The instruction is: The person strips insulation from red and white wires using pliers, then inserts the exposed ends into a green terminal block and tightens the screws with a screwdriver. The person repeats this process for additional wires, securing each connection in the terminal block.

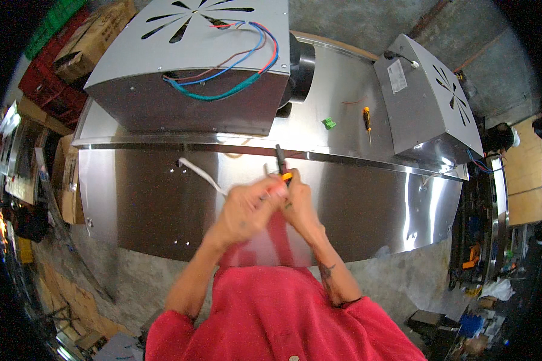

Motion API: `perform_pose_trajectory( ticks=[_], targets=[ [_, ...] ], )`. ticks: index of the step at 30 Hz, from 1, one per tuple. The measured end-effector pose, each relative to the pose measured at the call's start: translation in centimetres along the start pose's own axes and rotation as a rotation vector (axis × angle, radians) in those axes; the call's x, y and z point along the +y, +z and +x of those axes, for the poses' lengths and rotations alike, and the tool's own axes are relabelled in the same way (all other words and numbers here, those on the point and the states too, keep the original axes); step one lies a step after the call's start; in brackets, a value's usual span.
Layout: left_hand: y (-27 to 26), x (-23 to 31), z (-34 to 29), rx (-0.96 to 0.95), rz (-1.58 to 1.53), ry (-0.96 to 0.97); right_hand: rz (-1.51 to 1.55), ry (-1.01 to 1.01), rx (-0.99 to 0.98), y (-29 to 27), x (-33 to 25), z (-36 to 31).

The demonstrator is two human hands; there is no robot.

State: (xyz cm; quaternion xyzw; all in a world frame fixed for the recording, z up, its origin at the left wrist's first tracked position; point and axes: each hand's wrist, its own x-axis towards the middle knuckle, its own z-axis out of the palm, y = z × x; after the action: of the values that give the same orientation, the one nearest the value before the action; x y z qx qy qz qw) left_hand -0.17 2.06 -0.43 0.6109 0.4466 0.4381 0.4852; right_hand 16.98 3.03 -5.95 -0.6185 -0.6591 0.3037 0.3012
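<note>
A white cable (202, 172) rises from a hole in the steel front panel and runs into my left hand (246, 210). That hand is closed around it, its fingers smeared by motion. Right beside it, my right hand (301, 201) is closed on a slim black tool with a yellow-orange part (280, 157); its dark end points away from me. Its exact kind is hard to make out. The fingers of both hands meet near the yellow part, over the shiny panel (355, 210). Whatever lies between the fingertips is blurred.
A large grey metal box (186, 102) with loose coloured wires (265, 54) stands on the far left of the steel hood. A second grey box (424, 102) is at right. Between them lie a yellow-and-black screwdriver (367, 123) and a green connector (328, 123).
</note>
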Motion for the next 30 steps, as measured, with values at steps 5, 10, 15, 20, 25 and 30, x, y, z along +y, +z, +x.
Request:
perform_pose_trajectory(
  ticks=[5, 10, 15, 20, 25, 30],
  targets=[
    [-2.0, -0.2, -0.1, 0.083, 0.112, -0.238, 0.177, 0.083, 0.215, -4.2, 2.0, 1.2],
    [-1.0, -1.8, 0.5, 0.021, 0.266, -0.132, 0.987, 0.383, -0.103, -11.6, 2.6, 6.6],
    [0.2, -2.7, 0.2, 0.086, 0.215, 0.006, 1.028, 0.377, -0.164, -10.6, 2.7, 4.5],
    [-1.3, -1.4, -0.2, -0.094, 0.289, 0.006, 0.834, 0.287, -0.212, -5.7, -0.3, 0.7],
    [-2.3, -1.7, -0.2, -0.140, 0.168, -0.069, 1.109, 0.319, -0.171, -2.6, -2.5, 0.8],
    [-2.3, -2.3, -0.1, -0.109, 0.127, -0.118, 0.897, 0.232, 0.033, -2.7, -3.0, 1.1]
  ],
)
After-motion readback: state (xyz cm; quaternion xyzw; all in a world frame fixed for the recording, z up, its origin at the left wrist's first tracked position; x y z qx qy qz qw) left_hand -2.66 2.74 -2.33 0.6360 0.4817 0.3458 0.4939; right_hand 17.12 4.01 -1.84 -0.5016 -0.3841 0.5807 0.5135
